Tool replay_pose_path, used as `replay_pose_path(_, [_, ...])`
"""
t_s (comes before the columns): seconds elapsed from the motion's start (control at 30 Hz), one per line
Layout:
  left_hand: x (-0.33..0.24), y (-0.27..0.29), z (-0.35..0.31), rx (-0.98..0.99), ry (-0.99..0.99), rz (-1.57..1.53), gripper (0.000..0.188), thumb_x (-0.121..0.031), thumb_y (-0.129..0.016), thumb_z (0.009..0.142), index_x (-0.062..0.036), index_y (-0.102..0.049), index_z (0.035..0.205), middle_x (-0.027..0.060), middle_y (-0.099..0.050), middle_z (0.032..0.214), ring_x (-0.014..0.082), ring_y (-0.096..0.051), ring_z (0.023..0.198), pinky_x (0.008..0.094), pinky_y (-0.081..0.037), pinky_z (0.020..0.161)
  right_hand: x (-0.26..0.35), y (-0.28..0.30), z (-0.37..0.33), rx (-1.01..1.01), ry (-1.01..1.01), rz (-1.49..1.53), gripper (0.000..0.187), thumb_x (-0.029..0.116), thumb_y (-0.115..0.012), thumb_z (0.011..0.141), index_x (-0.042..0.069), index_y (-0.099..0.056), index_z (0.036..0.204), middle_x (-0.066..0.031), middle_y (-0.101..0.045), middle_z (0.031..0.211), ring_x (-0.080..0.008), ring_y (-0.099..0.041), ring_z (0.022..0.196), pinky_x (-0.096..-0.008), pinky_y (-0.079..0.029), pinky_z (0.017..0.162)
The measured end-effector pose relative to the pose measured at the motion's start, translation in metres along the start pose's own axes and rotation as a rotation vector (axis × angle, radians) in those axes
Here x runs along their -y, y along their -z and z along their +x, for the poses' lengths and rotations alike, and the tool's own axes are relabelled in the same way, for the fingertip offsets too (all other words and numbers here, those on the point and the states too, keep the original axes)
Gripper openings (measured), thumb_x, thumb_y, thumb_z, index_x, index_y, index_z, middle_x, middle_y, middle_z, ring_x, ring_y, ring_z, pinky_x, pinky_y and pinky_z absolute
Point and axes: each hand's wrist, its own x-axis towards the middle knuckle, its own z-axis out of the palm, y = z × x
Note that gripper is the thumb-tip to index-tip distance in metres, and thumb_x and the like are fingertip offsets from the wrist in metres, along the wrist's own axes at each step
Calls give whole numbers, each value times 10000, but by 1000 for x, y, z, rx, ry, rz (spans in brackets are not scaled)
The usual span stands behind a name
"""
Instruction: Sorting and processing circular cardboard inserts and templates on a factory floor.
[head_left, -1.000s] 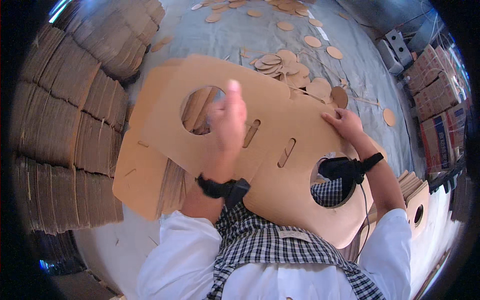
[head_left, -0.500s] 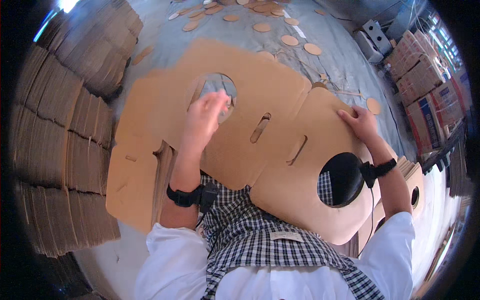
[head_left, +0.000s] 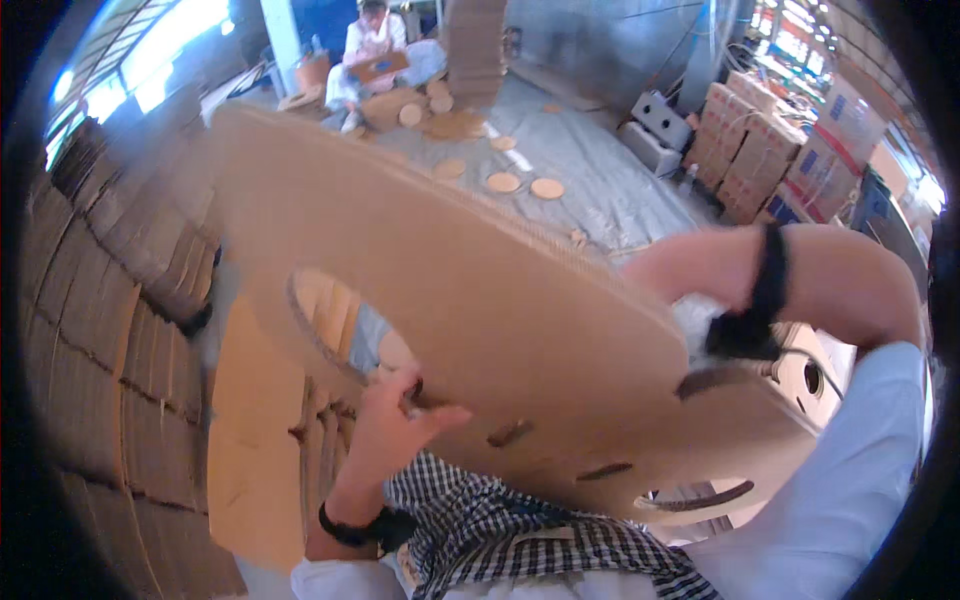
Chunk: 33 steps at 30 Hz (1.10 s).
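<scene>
A large brown cardboard sheet point(head_left: 480, 290) with round holes and small slots is tilted up in front of me, its long far edge raised. At the rim of its left round hole is my left hand point(head_left: 385, 430), fingers curled at the edge and thumb stretched along the face. My right hand point(head_left: 655, 268) is at the sheet's far edge on the right, blurred, its fingers hidden behind the cardboard. Below the sheet on the left lies a stack of similar cut cardboard point(head_left: 255, 420).
Tall stacks of flat cardboard point(head_left: 75, 360) stand at the left. Cardboard discs point(head_left: 547, 188) lie on the grey floor sheet point(head_left: 610, 180). Printed cartons point(head_left: 735, 140) are piled at the right. Another person point(head_left: 375, 50) sits at the far side, holding a brown piece.
The sheet has gone from lying nearly flat to tilted up. My left hand has moved down to the hole's rim, my right forearm has swung across, and the view has lifted.
</scene>
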Motion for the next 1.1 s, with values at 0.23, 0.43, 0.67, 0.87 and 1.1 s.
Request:
replay_pose_path(0.23, [-20,-8,-26,-69,174,-158,326,-83,-736,682,11,-590,957,44,-645,852,114,-591,759,242,-471,662,68,-6,109,22,198,-570,602,508,-423,881,53,-421,1275,-123,-507,1246,-285,-535,1055,-377,-414,890])
replay_pose_path(0.43, [36,6,-15,-328,392,-202,236,-71,-661,729,-4,-556,930,26,-584,811,69,-522,651,204,-401,507,-44,15,-12,-224,-113,176,793,520,-530,831,74,-212,1404,-146,-456,1298,-300,-498,1105,-387,-343,982])
replay_pose_path(0.67, [74,1,33,-189,422,-224,208,-136,-679,761,-61,-486,777,-19,-475,700,39,-335,397,205,-184,297,-163,-164,-119,-727,-228,356,504,379,-752,661,26,-623,997,-69,-646,871,-162,-569,822,-295,-439,739])
replay_pose_path(0.87, [-26,-104,127,-38,-102,-23,298,-158,-631,825,-11,-580,1079,-14,-553,812,7,-344,433,191,-242,346,-203,-348,-182,-1098,-310,944,423,332,-761,648,1,-655,890,-14,-638,784,-91,-554,732,-265,-433,648])
replay_pose_path(1.1, [-66,-205,164,122,-233,-91,300,-166,-607,849,-80,-577,1135,4,-588,840,1,-349,446,180,-248,376,-193,-566,-210,-1744,-446,1523,273,171,-662,757,-67,-628,887,-42,-623,820,-124,-572,726,-246,-455,662])
